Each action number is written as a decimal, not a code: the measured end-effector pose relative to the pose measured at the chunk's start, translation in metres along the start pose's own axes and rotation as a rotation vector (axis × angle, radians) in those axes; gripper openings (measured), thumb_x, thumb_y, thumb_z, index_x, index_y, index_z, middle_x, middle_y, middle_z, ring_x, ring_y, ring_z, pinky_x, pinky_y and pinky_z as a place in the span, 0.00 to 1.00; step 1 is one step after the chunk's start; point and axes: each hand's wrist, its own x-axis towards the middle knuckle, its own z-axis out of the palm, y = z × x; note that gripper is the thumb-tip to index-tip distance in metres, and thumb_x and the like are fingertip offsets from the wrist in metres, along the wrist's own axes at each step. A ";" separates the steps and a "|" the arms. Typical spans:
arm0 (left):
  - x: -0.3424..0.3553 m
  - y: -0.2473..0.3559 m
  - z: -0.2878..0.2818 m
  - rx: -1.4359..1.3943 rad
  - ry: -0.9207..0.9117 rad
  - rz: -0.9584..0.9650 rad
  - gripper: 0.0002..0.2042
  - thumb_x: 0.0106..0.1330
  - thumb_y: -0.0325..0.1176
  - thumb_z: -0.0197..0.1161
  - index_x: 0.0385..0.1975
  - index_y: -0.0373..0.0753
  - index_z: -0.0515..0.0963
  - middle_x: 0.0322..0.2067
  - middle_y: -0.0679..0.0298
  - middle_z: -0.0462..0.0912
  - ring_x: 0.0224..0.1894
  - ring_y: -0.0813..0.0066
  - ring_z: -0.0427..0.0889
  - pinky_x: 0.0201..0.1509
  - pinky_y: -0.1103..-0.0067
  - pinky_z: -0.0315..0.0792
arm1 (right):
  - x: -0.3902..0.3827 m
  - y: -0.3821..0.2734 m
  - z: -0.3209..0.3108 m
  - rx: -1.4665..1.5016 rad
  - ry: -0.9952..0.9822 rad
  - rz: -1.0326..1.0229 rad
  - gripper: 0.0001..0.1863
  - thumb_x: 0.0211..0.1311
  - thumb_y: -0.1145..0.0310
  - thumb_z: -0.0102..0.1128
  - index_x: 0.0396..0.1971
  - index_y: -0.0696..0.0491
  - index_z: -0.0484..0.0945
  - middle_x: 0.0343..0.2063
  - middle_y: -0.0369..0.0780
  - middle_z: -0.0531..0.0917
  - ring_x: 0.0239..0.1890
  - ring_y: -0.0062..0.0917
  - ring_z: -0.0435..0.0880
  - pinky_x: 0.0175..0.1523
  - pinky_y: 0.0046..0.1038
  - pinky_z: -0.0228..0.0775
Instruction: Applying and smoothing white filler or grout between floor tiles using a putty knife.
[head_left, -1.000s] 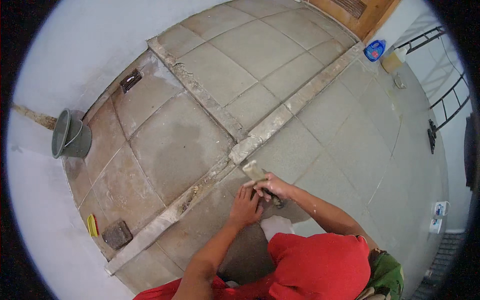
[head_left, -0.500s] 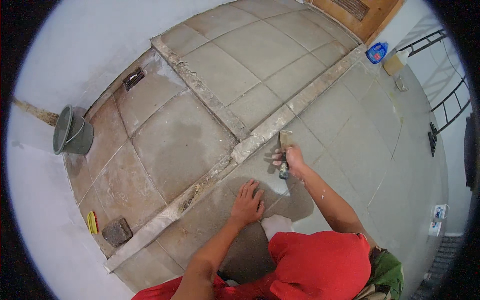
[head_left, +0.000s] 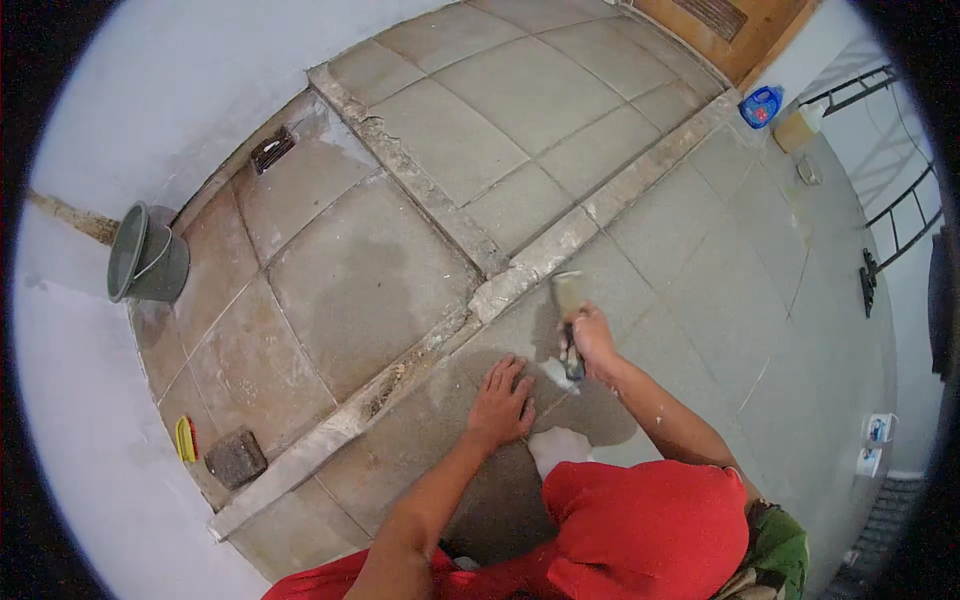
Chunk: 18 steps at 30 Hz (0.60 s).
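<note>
My right hand (head_left: pixel 592 340) is closed round a scraper (head_left: pixel 567 292). Its wide, light-coloured blade points away from me and its dark handle end sticks out below my fingers. The tool is over the grey floor tiles (head_left: pixel 640 262), just on the near side of the raised strip; whether the blade touches the tile I cannot tell. Flat on the tile to the left rests my left hand (head_left: pixel 500 402), fingers somewhat spread and holding nothing. A pale wet-looking or shiny patch shows on the floor beside the scraper's handle.
A worn, chipped concrete strip (head_left: pixel 540 248) crosses the floor. To the left stand a grey bucket (head_left: pixel 160 268), a yellow brush (head_left: pixel 186 438), a dark block (head_left: pixel 236 459) and a drain grate (head_left: pixel 272 150). A blue bottle (head_left: pixel 761 106), a yellowish jug (head_left: pixel 798 130) and a black ladder (head_left: pixel 903 205) are at the right.
My right hand has drawn the scraper slightly nearer to me, and the tool has tilted a little. My left hand stays in place on the tile. The view has shifted slightly.
</note>
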 end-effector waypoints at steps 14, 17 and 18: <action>-0.004 -0.001 0.004 0.027 -0.075 -0.047 0.27 0.62 0.40 0.61 0.58 0.31 0.71 0.63 0.42 0.66 0.72 0.44 0.58 0.78 0.56 0.49 | -0.060 -0.002 0.026 -0.411 -0.436 0.006 0.14 0.66 0.65 0.63 0.45 0.57 0.75 0.27 0.38 0.81 0.22 0.26 0.79 0.25 0.31 0.73; 0.002 -0.003 0.006 -0.008 -0.044 0.023 0.31 0.60 0.41 0.62 0.61 0.30 0.67 0.63 0.44 0.66 0.71 0.43 0.59 0.75 0.50 0.52 | -0.047 -0.030 -0.001 -0.491 -0.136 -0.164 0.12 0.65 0.63 0.65 0.38 0.56 0.78 0.23 0.37 0.79 0.18 0.21 0.75 0.20 0.27 0.67; 0.007 -0.002 0.007 -0.010 -0.038 0.018 0.31 0.60 0.41 0.62 0.61 0.30 0.67 0.63 0.44 0.66 0.71 0.43 0.59 0.75 0.50 0.52 | -0.040 -0.037 -0.012 -0.350 -0.046 -0.080 0.11 0.65 0.64 0.65 0.37 0.56 0.77 0.20 0.35 0.77 0.17 0.20 0.73 0.20 0.28 0.66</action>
